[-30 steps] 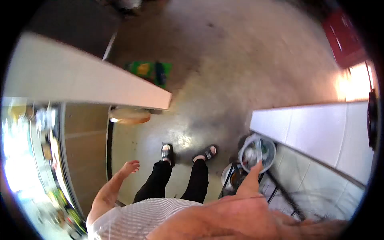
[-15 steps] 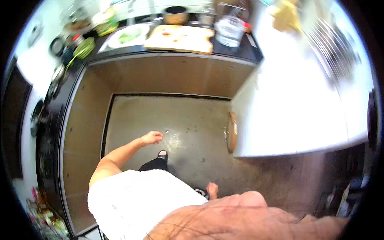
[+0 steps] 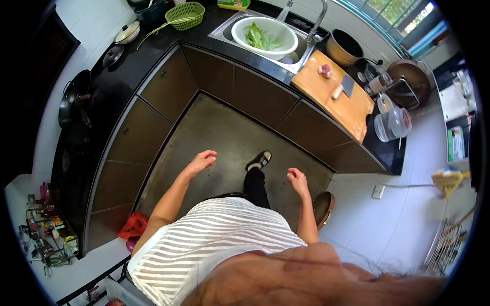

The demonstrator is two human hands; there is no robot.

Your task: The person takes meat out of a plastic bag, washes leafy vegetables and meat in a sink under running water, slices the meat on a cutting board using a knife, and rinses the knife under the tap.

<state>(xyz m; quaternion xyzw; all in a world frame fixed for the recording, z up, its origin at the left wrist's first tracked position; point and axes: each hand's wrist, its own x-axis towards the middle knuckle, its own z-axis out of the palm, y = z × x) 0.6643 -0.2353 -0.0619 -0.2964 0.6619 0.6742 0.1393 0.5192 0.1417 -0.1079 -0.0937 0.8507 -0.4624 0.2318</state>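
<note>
Black counter [image 3: 140, 64], cutting board [image 3: 353, 111], green basket [image 3: 185, 17]

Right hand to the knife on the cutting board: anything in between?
No loose object visible between the right hand and the knife; just floor, cabinet fronts, the counter edge and a bare stretch of cutting board.

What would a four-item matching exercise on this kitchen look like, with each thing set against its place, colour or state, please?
Things:
1. Knife
2. Leafy greens
3. Plastic bag
4. Left hand

Places, colours, states:
A. Red
B. Holding nothing visible, above the floor
C. On the wooden board
D. Inside the white basin

Pairs: 1-C, 2-D, 3-A, 4-B.
</note>
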